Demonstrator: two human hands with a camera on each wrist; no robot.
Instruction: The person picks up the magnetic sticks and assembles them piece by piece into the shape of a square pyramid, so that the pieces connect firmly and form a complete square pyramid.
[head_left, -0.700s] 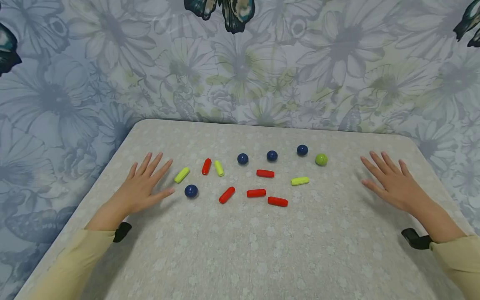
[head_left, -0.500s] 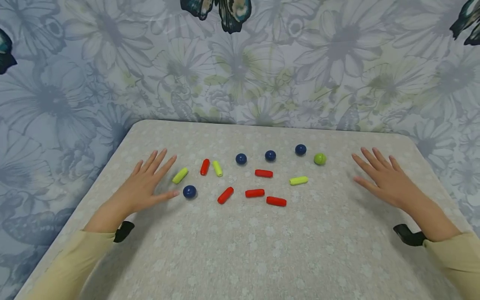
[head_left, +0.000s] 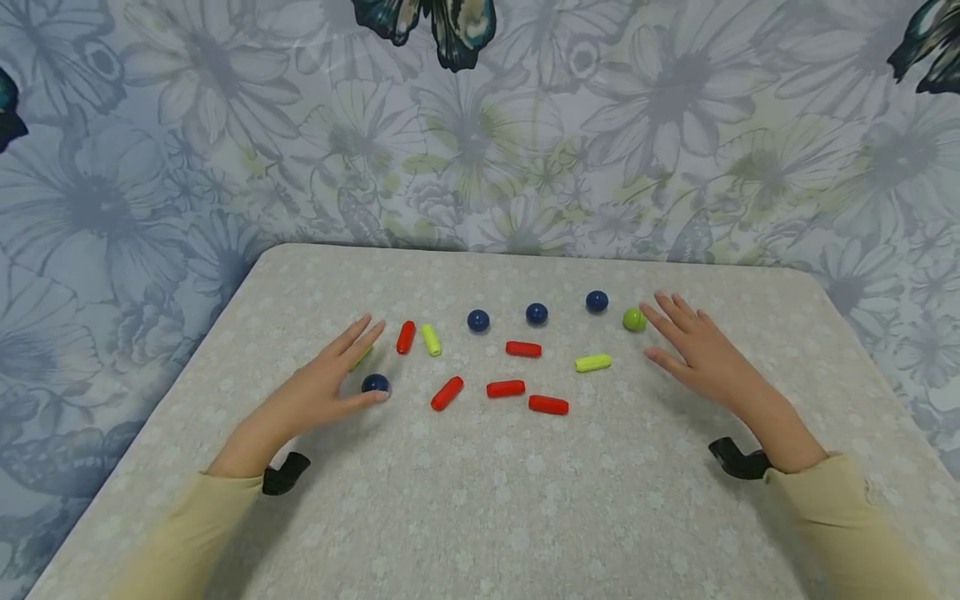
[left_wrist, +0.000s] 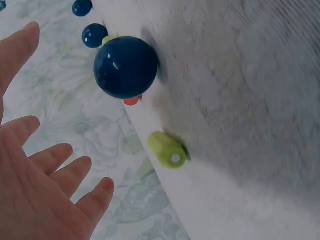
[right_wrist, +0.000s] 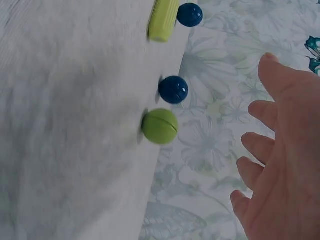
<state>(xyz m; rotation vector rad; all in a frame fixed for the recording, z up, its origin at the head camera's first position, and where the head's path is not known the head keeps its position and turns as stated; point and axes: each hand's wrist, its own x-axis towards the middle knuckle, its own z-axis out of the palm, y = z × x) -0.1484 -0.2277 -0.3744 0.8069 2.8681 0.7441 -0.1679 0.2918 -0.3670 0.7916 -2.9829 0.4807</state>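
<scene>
The left hand (head_left: pixel 318 392) is held flat with fingers spread, nothing gripped; its thumb tip lies just beside a dark blue ball (head_left: pixel 375 383), and its fingers partly cover a yellow-green capsule (left_wrist: pixel 166 149). The right hand (head_left: pixel 693 350) is likewise spread and empty, its fingertips just beside a green ball (head_left: pixel 633 319).

If the balls are to be picked up, they are best pinched from opposite sides with thumb and forefinger, since a glancing touch could set them rolling across the bench (head_left: pixel 480 500).

The blue ball is glossy and smooth, with small highlights on it; the green ball shows a fine seam around it in the right wrist view. Three more blue balls, five red capsules and two further yellow-green capsules are scattered between the hands.
</scene>
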